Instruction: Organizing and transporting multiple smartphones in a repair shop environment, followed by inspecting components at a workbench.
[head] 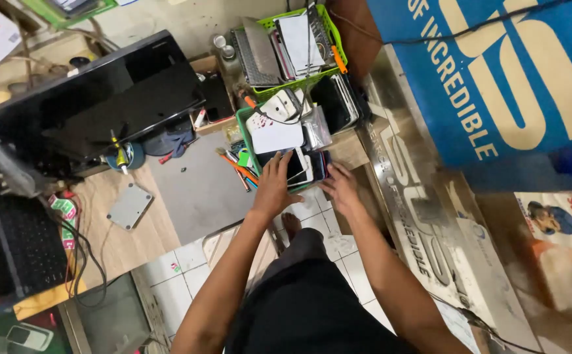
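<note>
My left hand (274, 187) reaches forward, and its fingers rest on the near edge of a green plastic basket (241, 124) packed with phones and tablets. My right hand (340, 188) touches the same pile at its right corner, fingers on dark phones (317, 164). A white tablet (276, 134) lies on top of the pile, with a white-edged phone (297, 167) between my hands. I cannot tell whether either hand actually grips a device.
A second green basket (328, 26) of devices and a keyboard stands behind. A grey work mat (197, 183), orange-handled tools (236, 167), a flat black monitor (96, 98) and a grey square plate (129, 206) lie left. A blue banner (495, 85) stands right. Tiled floor lies below.
</note>
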